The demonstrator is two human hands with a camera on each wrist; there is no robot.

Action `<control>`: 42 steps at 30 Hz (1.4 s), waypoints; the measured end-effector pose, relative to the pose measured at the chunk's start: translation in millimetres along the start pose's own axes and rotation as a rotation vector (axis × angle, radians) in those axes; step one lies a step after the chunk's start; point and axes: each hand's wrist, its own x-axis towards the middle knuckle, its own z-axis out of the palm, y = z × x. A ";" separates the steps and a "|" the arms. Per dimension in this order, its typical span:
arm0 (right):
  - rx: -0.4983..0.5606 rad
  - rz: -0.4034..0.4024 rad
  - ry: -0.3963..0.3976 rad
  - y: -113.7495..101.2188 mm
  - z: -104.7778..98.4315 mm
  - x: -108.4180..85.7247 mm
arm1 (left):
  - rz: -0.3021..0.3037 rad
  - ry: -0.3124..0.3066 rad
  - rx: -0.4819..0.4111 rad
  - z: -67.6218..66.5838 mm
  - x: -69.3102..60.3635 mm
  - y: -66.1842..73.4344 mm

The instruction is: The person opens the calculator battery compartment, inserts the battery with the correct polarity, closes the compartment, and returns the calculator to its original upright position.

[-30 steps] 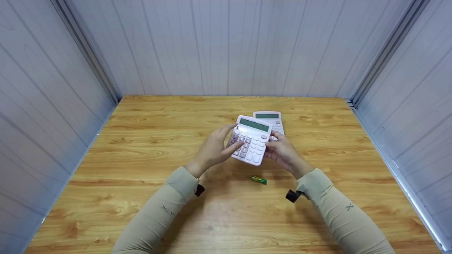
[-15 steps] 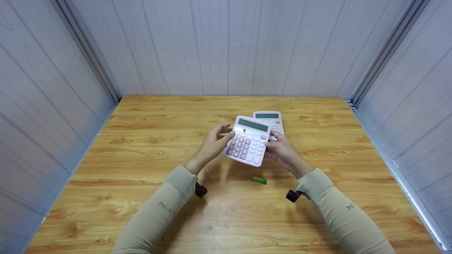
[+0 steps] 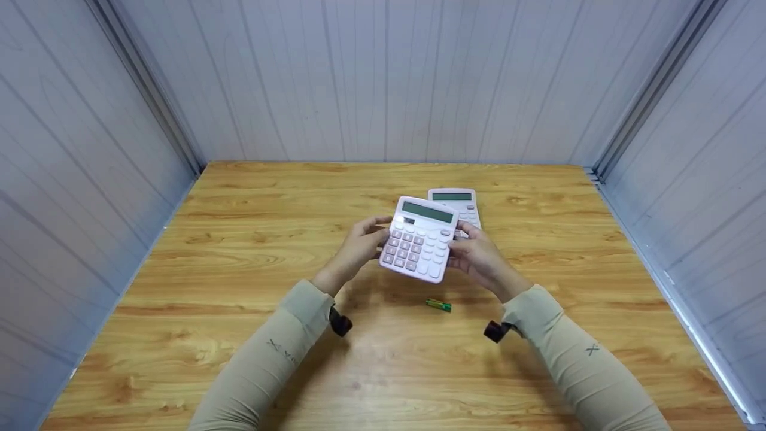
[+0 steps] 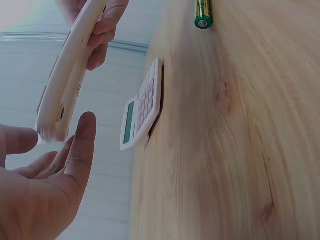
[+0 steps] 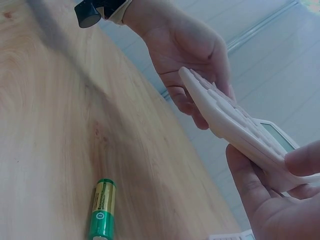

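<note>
A white calculator (image 3: 419, 239) with pinkish number keys is held in the air above the table, tilted, its screen toward the far wall. My right hand (image 3: 482, 260) pinches its right edge, thumb on the front and fingers behind. At the left edge is my left hand (image 3: 357, 248), its thumb against the side and its fingers curled behind; in the left wrist view a small gap shows between those fingers (image 4: 82, 145) and the calculator's back. Below the hands, a green and gold battery (image 3: 438, 305) lies on the table.
A second white calculator (image 3: 453, 196) lies flat on the wooden table (image 3: 287, 203) behind the held one, partly covered by it in the head view. Pale panelled walls (image 3: 383, 84) stand at the back and both sides.
My left hand has drawn back from over the keys to the calculator's left edge. The calculator has shifted slightly left; my right hand keeps its hold.
</note>
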 end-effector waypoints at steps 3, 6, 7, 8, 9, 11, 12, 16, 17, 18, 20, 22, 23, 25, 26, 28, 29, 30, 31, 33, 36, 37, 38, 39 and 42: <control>0.003 -0.005 -0.009 0.6 -0.2 1.4 | 0.009 -0.021 -0.004 -1.3 -0.5 0.2; 0.000 -0.002 -0.010 0.6 0.6 2.2 | 0.009 -0.029 -0.007 -3.2 -0.1 -0.6; -0.003 0.001 -0.008 0.4 1.3 2.4 | 0.008 -0.030 -0.007 -3.9 0.4 -0.9; -0.007 0.003 -0.007 0.1 2.0 2.7 | 0.006 -0.030 -0.005 -4.9 0.7 -1.1; -0.008 0.003 -0.001 -0.3 3.0 3.2 | 0.005 -0.028 -0.003 -5.8 1.0 -1.1; -0.017 0.003 0.000 -0.9 4.8 4.5 | 0.003 -0.025 0.004 -7.9 0.8 -0.2; -0.020 0.002 0.005 -1.2 5.9 5.4 | 0.002 -0.023 0.006 -9.1 0.7 0.2; -0.036 0.002 0.014 -1.1 12.0 10.9 | -0.007 0.002 0.021 -15.5 0.2 1.3; -0.042 0.003 0.015 -1.0 13.7 12.3 | -0.011 0.011 0.025 -17.1 -0.1 1.6; -0.047 0.005 0.020 -1.1 15.6 13.7 | -0.015 0.019 0.027 -18.6 0.1 1.7; -0.058 0.010 0.024 -0.7 19.0 16.5 | -0.025 0.036 0.035 -22.1 0.2 1.6; -0.065 0.013 0.041 -0.1 22.6 19.1 | -0.038 0.049 0.040 -25.5 -0.5 2.3; -0.068 0.014 0.049 0.3 24.3 20.6 | -0.045 0.053 0.043 -27.3 -0.9 2.6; -0.070 0.013 0.068 1.6 28.0 24.0 | -0.059 0.066 0.051 -31.4 -2.0 3.3; -0.072 0.012 0.076 2.4 30.2 25.7 | -0.063 0.071 0.054 -33.6 -2.7 3.7; -0.063 0.009 0.094 4.2 34.8 28.9 | -0.069 0.081 0.058 -38.1 -4.4 3.9; -0.058 0.005 0.101 5.5 37.2 30.5 | -0.072 0.085 0.058 -40.3 -5.5 4.0; -0.054 0.001 0.107 6.7 39.7 32.1 | -0.072 0.089 0.056 -42.7 -6.1 3.7; -0.049 -0.002 0.113 7.9 42.1 33.6 | -0.073 0.092 0.056 -45.2 -6.8 3.2; -0.050 -0.005 0.133 10.2 46.4 36.6 | -0.073 0.100 0.058 -49.5 -8.3 2.6; -0.087 -0.007 0.166 13.0 50.9 41.3 | -0.068 0.109 0.066 -55.5 -9.3 1.7; -0.103 -0.007 0.181 13.6 52.0 42.7 | -0.066 0.113 0.068 -57.3 -9.6 1.6; -0.117 -0.009 0.195 14.2 53.1 44.2 | -0.063 0.115 0.069 -58.8 -10.1 1.8; -0.128 -0.014 0.207 14.8 54.2 45.9 | -0.062 0.117 0.070 -60.4 -10.3 1.9; -0.130 -0.029 0.238 16.5 57.7 50.6 | -0.062 0.128 0.074 -64.1 -11.5 3.3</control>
